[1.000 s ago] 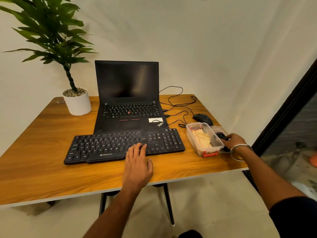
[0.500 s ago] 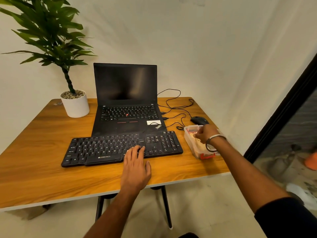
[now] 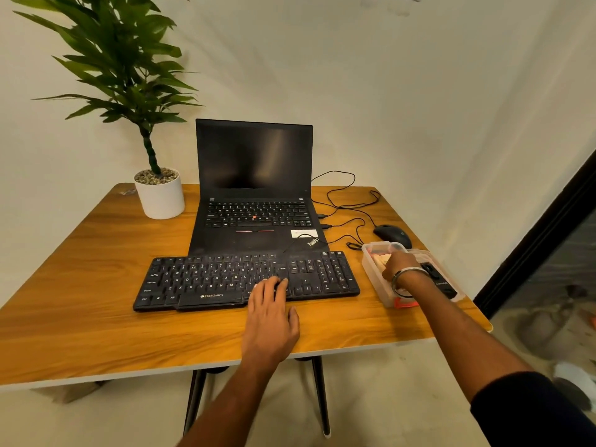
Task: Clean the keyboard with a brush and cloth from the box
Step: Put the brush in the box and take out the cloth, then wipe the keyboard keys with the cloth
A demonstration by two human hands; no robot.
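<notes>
- The keyboard (image 3: 246, 279) is black, flat and matte, with white legends on its keys and a white brand mark on its front lip; it lies on the table (image 3: 80, 317) directly in front of the open laptop (image 3: 254, 188).
- Its long axis runs from 9 o'clock to 3 o'clock, number pad at the 3 o'clock end, front edge toward the person.
- The left hand (image 3: 269, 317) lies flat, fingers loosely spread, fingertips resting on the keys at the front edge.
- At 3 o'clock from the keyboard sits the box (image 3: 371, 264), a clear plastic rectangle with a red clip at its near end; pale cloth (image 3: 382, 260) shows inside.
- The right hand (image 3: 398, 264), a metal bangle on the wrist, reaches down into the box; whether its fingers pinch anything I cannot tell.
- A clear lid (image 3: 443, 279) with a dark object on it lies just beside the box.
- A black mouse (image 3: 392, 235) sits at 12 o'clock from the box.
- The table is smooth wood-grain with a pale edge.
</notes>
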